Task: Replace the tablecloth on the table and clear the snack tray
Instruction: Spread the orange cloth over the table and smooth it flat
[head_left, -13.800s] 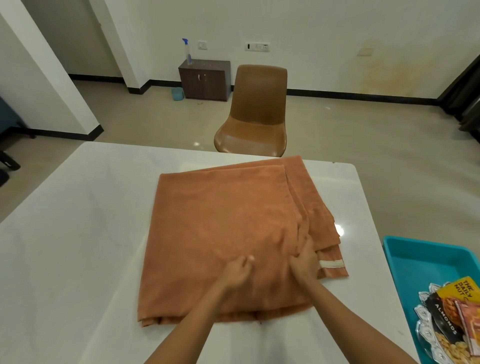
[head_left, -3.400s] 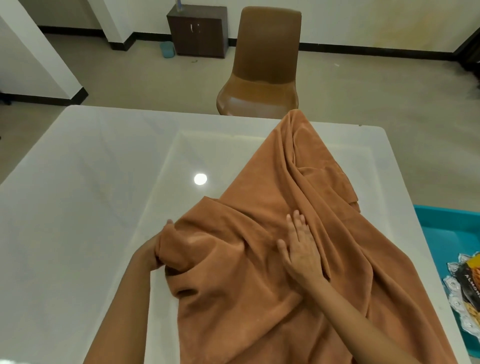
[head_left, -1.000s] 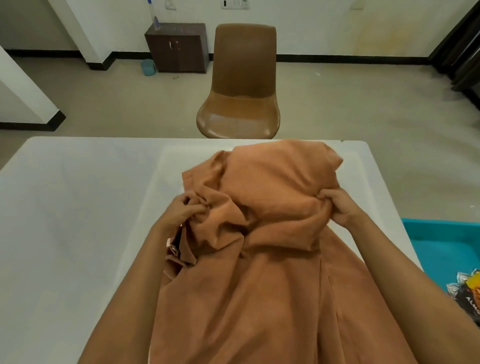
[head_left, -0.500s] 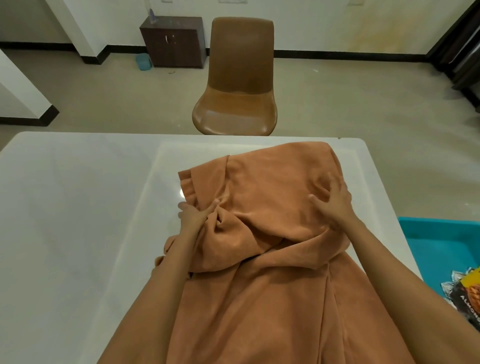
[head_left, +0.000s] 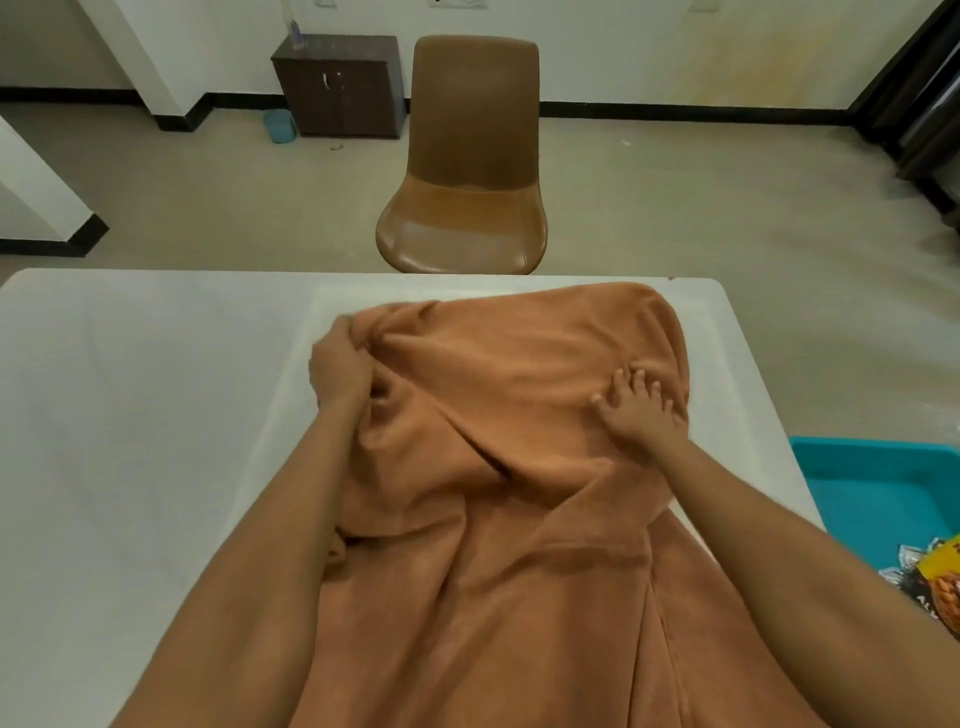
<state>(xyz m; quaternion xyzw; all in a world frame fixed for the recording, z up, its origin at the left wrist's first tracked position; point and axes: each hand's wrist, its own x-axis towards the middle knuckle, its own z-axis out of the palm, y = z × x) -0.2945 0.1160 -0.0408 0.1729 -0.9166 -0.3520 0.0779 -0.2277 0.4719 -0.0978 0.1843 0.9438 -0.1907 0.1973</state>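
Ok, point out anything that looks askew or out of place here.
The orange cloth is bunched and wrinkled over the right part of the white table, not spread flat. The left hand grips a fold; the right hand presses on it. Nothing looks spilled or damaged.

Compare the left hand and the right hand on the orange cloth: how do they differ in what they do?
The left hand is curled and grips a bunched fold of the orange cloth, while the right hand lies with spread fingers pressing on it. The left hand is at the cloth's left edge, the right hand near its right edge. Both touch the same cloth on the white table.
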